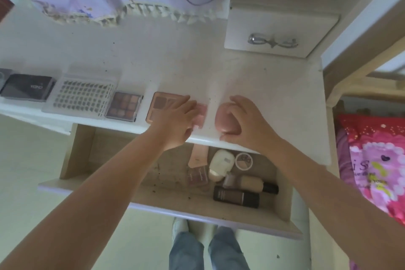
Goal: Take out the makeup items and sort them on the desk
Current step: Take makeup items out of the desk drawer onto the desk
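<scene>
My left hand [178, 120] rests at the front edge of the white surface [252, 85], fingers curled round a small pink case [201, 112], which it holds flat on the top. My right hand [245, 120] sits just beside it, its grip closed over a rounded pink compact [223, 119], thumb down at the surface's lip.

To the left of the pink case, a row runs along the front edge: a rose-gold palette [161, 105] partly under my left fingers, then a brown eyeshadow palette [123, 106], a clear tray of false nails [82, 96], and a dark box [27, 87] at the far left.

Below the edge, the drawer [72, 153] stands pulled out. Inside it lie a peach tube [198, 156], a white oval case [220, 164], a small round pot [244, 161], a clear pink palette [197, 175], a beige bottle with a black cap [254, 183] and a dark bottle [235, 196], grouped toward its right side.
</scene>
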`<state>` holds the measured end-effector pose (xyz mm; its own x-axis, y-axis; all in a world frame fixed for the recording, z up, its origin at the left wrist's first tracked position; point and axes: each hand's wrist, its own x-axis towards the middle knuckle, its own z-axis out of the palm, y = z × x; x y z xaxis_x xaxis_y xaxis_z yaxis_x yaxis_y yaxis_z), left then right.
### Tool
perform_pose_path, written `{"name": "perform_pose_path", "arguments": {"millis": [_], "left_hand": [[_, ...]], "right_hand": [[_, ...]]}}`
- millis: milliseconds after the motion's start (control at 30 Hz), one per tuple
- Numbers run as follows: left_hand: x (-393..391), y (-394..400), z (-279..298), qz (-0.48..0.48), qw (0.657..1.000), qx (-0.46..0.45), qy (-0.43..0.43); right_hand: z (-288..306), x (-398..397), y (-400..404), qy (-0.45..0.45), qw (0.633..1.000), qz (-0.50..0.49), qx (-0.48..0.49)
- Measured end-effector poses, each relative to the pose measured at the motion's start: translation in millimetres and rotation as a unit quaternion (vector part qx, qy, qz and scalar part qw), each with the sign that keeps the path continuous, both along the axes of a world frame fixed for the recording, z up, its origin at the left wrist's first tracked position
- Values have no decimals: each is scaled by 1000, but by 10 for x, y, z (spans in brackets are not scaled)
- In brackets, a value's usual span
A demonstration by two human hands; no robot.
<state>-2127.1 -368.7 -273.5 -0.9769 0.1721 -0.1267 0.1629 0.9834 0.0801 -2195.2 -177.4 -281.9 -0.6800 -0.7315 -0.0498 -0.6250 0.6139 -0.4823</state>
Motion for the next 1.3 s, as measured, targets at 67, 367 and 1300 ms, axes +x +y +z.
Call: {"name": "perform_pose_path", "arguments": {"millis": [67,367,1300], "left_hand": [[200,39,-106,-24,991,64,118],[743,448,-1196,295,920,152,-209],[817,488,52,259,829,469,-160]], "right_hand": [[-46,167,102,105,989,-38,-93],[-831,985,189,-54,987,-24,149],[62,1081,805,80,956,-276,58]]}}
